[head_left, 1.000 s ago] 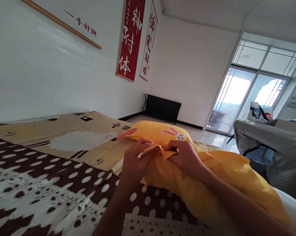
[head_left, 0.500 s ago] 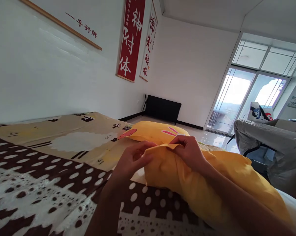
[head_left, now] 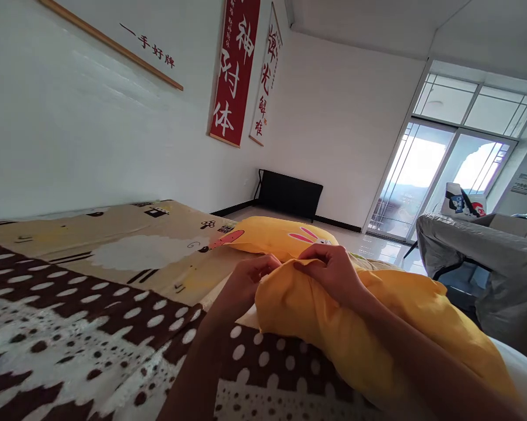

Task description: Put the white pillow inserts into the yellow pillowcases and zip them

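A yellow pillowcase point(head_left: 290, 298) lies bunched in front of me, with white filling or a pillow point(head_left: 520, 365) showing past its end at the lower right. My right hand point(head_left: 329, 266) pinches its upper edge between thumb and fingers. At the left corner of the same edge, my left hand point(head_left: 252, 278) is closed on the cloth, its fingertips partly hidden behind the fold. Just beyond both hands rests a second yellow pillow point(head_left: 272, 231) printed with a rabbit and a carrot.
Underneath is a bed with a patterned brown, white and beige cover point(head_left: 132, 316). A wall with hanging scrolls point(head_left: 232, 76) runs along the left. A folded black frame point(head_left: 290, 193) leans at the far wall. Plastic-wrapped furniture point(head_left: 486, 240) stands right, before glass doors point(head_left: 439, 169).
My left hand has closed in on the pillowcase edge, its thumb now tucked nearer the fingers. The right hand has shifted slightly left along the edge, lifting the cloth into a sharper fold.
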Demonstrator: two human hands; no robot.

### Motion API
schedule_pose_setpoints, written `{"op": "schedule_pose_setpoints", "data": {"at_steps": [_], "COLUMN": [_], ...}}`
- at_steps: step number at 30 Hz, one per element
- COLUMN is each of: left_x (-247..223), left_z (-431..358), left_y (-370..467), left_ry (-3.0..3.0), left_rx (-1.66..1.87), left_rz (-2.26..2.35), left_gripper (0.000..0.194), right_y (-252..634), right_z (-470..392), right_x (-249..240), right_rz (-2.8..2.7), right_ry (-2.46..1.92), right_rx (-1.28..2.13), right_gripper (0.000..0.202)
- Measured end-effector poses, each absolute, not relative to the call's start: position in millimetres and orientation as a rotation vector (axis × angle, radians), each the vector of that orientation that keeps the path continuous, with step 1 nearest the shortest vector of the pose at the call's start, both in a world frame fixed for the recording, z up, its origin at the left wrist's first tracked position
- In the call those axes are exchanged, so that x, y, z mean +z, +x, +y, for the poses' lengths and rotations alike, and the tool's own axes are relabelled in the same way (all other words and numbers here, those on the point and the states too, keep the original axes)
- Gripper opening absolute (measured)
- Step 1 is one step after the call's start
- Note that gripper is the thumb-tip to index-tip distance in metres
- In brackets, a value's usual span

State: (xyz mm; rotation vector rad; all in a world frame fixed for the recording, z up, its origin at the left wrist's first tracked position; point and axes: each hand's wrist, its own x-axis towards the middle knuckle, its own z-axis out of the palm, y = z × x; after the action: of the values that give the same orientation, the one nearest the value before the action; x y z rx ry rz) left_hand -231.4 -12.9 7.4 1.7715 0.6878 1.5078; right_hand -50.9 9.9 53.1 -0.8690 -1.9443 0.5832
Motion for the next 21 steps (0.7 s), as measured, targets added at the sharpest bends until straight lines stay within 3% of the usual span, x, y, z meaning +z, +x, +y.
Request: {"op": "schedule_pose_setpoints", "data": {"at_steps": [7, 16, 21], "left_x": [-10, 6, 1], "left_z": [12, -10, -10], "left_y": [-229, -211, -206], "left_ry": [1.735, 1.775, 1.502], "left_rx": [1.726, 1.892, 1.986], "left_rz": [0.548, 0.855, 1.026], "left_gripper": [0.014, 0.01, 0.021], "right_y": [-53, -54, -53], "right_z": [4, 2, 6], "right_x": [51, 50, 49], "right_rz": [-2.041, -2.095, -2.022], "right_ry": [-0.826, -0.821, -0.86], "right_rx": [0.532, 0.523, 0.495], "right_gripper": [0.004, 0.011, 0.009]}}
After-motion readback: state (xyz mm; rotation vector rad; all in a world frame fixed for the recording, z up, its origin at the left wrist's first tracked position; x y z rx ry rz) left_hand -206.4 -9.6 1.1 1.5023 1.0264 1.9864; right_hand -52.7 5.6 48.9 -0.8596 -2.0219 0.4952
